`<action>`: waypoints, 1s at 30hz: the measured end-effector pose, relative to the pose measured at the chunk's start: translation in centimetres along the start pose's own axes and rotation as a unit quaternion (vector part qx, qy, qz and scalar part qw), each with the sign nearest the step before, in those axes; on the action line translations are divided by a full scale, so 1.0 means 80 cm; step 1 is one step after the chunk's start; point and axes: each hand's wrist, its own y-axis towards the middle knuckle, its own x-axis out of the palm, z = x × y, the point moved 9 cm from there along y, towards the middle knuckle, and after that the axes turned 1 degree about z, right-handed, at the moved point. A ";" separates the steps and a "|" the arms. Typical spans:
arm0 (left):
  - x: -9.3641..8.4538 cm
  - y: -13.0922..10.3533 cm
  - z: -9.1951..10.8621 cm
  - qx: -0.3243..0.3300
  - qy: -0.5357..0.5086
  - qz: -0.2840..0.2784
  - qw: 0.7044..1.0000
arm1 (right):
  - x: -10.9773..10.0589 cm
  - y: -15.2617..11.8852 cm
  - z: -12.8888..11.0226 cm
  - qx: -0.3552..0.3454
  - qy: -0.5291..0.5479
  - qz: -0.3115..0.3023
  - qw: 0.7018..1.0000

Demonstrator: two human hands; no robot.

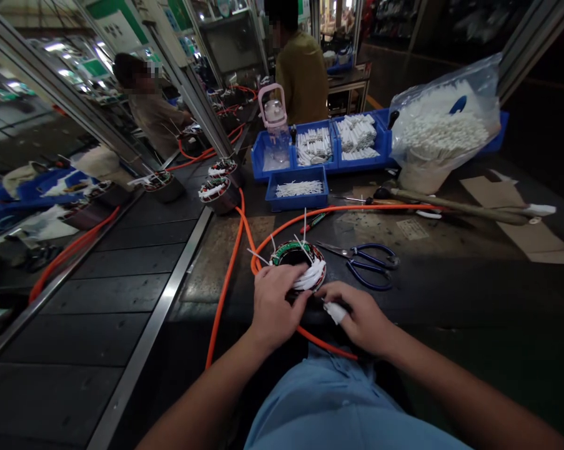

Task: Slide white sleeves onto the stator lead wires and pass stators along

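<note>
On the bench before me lies a motor stator (315,270), with a green ring, white-wrapped winding leads and several thin white cable ties standing up from its rim. My left hand (278,303) grips its near left side, fingers over the white leads and thumb at the near edge. Pinched closed at the near right edge is my right hand (356,312), around something small and white (335,311) that I cannot make out. Blue-handled scissors (373,261) lie just right of the stator, blades pointing toward it. The hands hide the stator's near side.
Blue bins (314,147) hold white sleeves; a smaller blue tray (296,190) holds thin white pieces. A clear bag (443,125), a mallet-like tool (464,203) and cardboard (534,219) lie right. An orange hose (225,294) loops around. Other stators (218,194) stand left, by a roller conveyor (108,306). Two people work beyond.
</note>
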 end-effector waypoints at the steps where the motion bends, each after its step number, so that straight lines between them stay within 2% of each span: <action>1: 0.000 -0.002 0.003 0.018 0.003 0.004 1.000 | -0.001 0.008 0.007 0.040 0.030 0.015 0.999; 4: 0.001 -0.004 0.009 0.053 0.009 0.010 0.999 | 0.000 0.018 0.024 0.126 0.141 0.032 0.981; 7: 0.001 -0.003 0.009 0.060 0.006 0.015 0.998 | 0.004 0.015 0.031 0.159 0.222 0.028 0.962; 12: 0.000 -0.003 0.008 0.057 0.000 0.023 0.998 | 0.002 0.013 0.037 0.178 0.188 0.033 0.965; 22: -0.002 -0.005 0.006 0.062 -0.009 0.034 0.997 | 0.007 0.037 0.046 0.236 0.142 0.071 0.959; 25: -0.002 -0.004 0.007 0.066 -0.008 0.035 0.997 | 0.000 0.037 0.033 0.208 0.057 0.053 0.975; 27: -0.002 -0.004 0.008 0.065 -0.006 0.032 0.997 | -0.005 0.041 0.014 0.152 -0.076 0.013 0.985; 28: -0.001 -0.005 0.009 0.066 -0.004 0.029 0.997 | -0.006 0.043 0.003 0.111 -0.160 -0.010 0.981; 30: -0.002 -0.007 0.010 0.067 -0.002 0.031 0.997 | -0.003 0.050 -0.021 0.013 -0.320 -0.054 0.946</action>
